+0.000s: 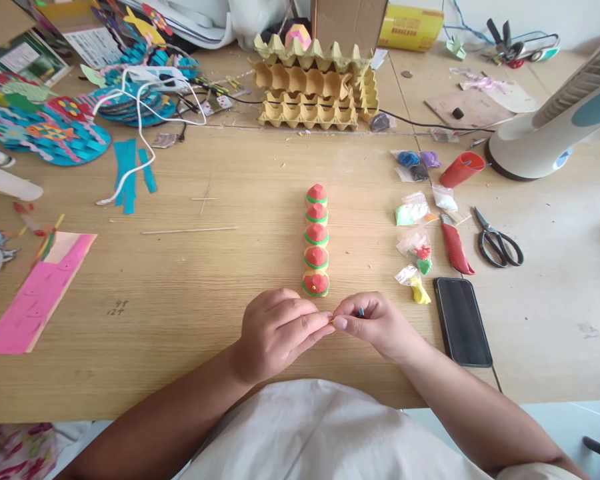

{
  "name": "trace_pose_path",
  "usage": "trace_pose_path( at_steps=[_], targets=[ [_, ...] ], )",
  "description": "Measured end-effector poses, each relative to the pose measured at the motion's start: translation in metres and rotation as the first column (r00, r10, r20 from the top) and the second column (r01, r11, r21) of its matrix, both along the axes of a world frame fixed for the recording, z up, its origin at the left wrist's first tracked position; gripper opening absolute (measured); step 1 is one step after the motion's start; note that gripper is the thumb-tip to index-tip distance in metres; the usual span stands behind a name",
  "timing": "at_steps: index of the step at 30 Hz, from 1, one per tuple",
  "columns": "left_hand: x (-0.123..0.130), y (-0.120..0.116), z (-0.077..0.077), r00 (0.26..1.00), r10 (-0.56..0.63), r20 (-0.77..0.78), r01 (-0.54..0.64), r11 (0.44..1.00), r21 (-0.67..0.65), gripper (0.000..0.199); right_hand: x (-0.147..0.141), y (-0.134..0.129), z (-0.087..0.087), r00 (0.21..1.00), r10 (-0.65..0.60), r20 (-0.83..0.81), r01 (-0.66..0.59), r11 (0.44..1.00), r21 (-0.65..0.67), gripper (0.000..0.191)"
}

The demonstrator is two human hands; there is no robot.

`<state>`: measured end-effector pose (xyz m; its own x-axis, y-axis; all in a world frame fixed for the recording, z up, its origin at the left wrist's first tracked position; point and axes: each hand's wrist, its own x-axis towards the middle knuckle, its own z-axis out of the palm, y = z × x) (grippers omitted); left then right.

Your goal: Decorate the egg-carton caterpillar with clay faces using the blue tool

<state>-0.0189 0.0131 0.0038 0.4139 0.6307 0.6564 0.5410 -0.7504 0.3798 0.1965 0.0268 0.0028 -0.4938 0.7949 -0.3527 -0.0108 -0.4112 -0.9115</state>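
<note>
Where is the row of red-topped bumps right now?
In the head view, the row of red-topped bumps sits on the table near the picture's middle, just beyond the left hand and right hand; plastic bags lie to its right.

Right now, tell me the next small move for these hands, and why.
Probably press the yellow bit onto the nearest red dome, beside its yellow dot: the left hand and right hand meet at that bit, close to the dome, where I see only one dot.
</note>
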Motion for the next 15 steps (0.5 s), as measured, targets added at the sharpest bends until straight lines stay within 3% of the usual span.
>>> trace_pose_path(
  at_steps=[6,15],
  targets=[
    [0.0,0.0021,0.0003,0.998,-0.004,0.06,0.007,0.999,-0.053,0.026,0.0008,-0.0014,-0.0013,1.0,-0.029,0.011,0.029,1.0,-0.004,0.027],
    [0.003,0.0012,0.0017,0.994,-0.018,0.109,0.03,0.994,-0.103,0.014,-0.0007,-0.0001,0.0015,0.999,-0.051,0.017,0.051,0.999,-0.01,0.023]
  ],
)
